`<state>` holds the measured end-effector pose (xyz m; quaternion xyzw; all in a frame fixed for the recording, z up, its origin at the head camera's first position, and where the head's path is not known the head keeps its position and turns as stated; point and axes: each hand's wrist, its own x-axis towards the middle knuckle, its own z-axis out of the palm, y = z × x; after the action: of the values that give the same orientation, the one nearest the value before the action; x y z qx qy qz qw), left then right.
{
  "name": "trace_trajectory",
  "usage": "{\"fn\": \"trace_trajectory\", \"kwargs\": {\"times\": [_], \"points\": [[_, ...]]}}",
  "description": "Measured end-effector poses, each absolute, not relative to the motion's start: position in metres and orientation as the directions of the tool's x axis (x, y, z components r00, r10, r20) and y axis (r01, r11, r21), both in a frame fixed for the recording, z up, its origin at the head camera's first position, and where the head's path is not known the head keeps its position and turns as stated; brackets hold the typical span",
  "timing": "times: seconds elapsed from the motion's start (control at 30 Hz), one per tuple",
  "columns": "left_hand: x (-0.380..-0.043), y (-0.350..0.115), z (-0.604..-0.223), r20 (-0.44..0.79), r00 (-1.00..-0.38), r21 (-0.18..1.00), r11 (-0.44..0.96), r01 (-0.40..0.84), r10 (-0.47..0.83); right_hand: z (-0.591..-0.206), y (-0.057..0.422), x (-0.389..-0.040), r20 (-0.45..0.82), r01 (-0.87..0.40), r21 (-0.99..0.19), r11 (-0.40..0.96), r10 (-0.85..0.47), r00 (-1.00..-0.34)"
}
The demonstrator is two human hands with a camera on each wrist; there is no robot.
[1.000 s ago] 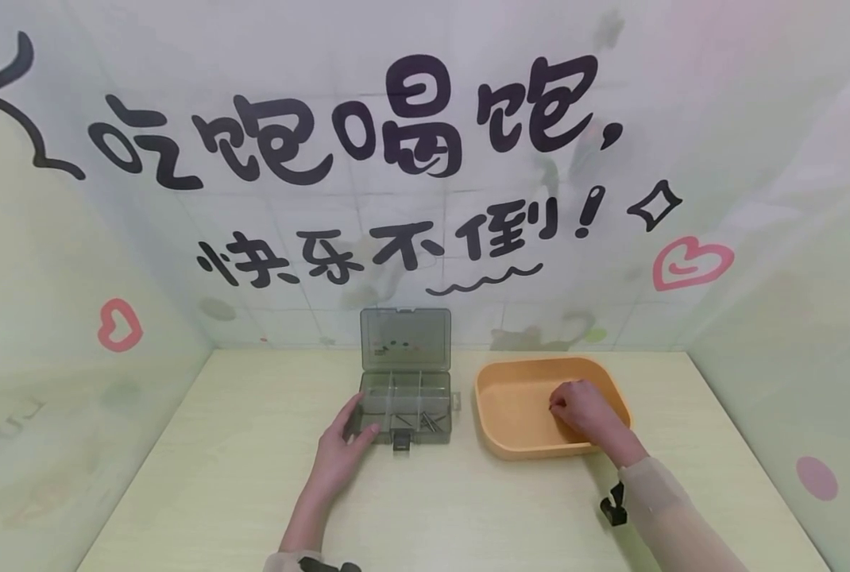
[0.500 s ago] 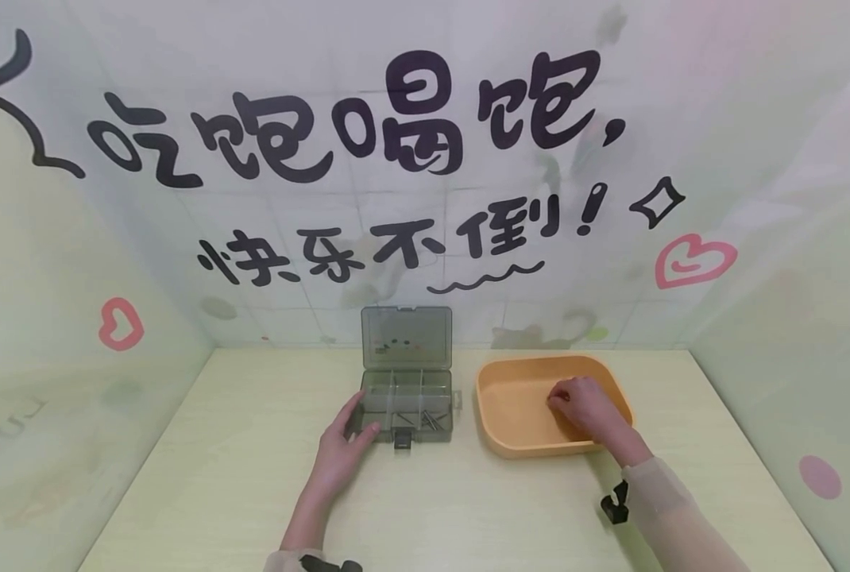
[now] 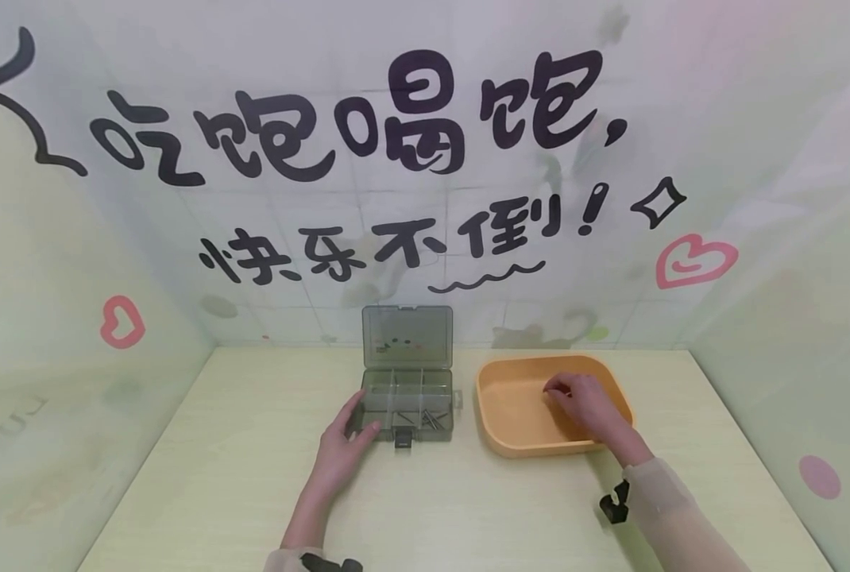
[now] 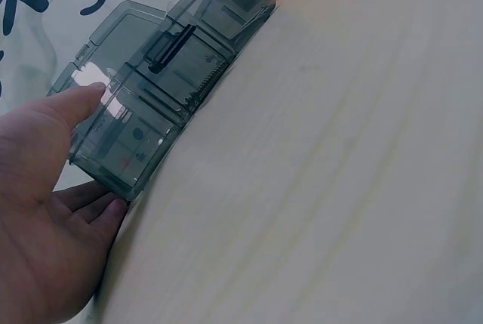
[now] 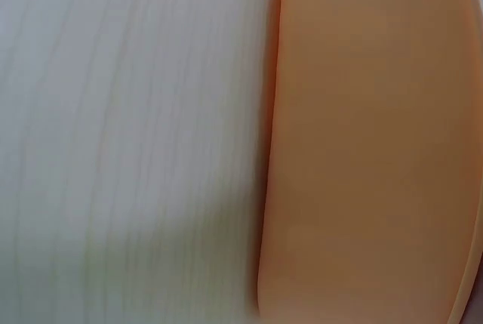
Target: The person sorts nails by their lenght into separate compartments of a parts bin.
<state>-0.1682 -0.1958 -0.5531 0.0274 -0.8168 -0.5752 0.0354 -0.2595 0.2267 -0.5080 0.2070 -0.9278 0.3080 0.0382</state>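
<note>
A grey see-through compartment box [image 3: 406, 409] stands on the table with its lid [image 3: 407, 338] raised. Several thin metal screws or nails [image 3: 430, 421] lie in its front compartments. My left hand [image 3: 341, 457] holds the box's left end, the thumb at the front edge and the fingers along the side. The left wrist view also shows this grip of the left hand [image 4: 45, 165] on the box [image 4: 121, 135]. Over the orange tray [image 3: 514, 445], my right hand [image 3: 585, 405] has its thumb and fingertips bent close together. Whether something tiny is between them is too small to tell.
The pale wooden table [image 3: 411, 508] runs around the box and tray. A printed wall sheet [image 3: 289, 214] rises right behind them, and side sheets stand left and right. A black latch [image 3: 403, 437] sticks out at the box's front.
My right hand has lifted slightly inside the tray, its fingertips moving a little up and left. The left hand and the box keep their places.
</note>
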Motion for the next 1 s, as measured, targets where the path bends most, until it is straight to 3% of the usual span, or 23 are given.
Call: {"fn": "trace_trajectory", "kwargs": {"times": [0.47,1.0], "points": [[-0.170,-0.196,-0.554,0.015,-0.995,0.938,0.345,-0.019,-0.095,-0.501,0.211,-0.254,0.238,-0.405,-0.604,0.686,-0.330,-0.914],[-0.169,-0.196,-0.554,0.027,-0.996,0.931,0.365,-0.007,-0.090,-0.493,0.182,-0.246,0.267,-0.396,-0.734,0.552,-0.301,-0.915]]}}
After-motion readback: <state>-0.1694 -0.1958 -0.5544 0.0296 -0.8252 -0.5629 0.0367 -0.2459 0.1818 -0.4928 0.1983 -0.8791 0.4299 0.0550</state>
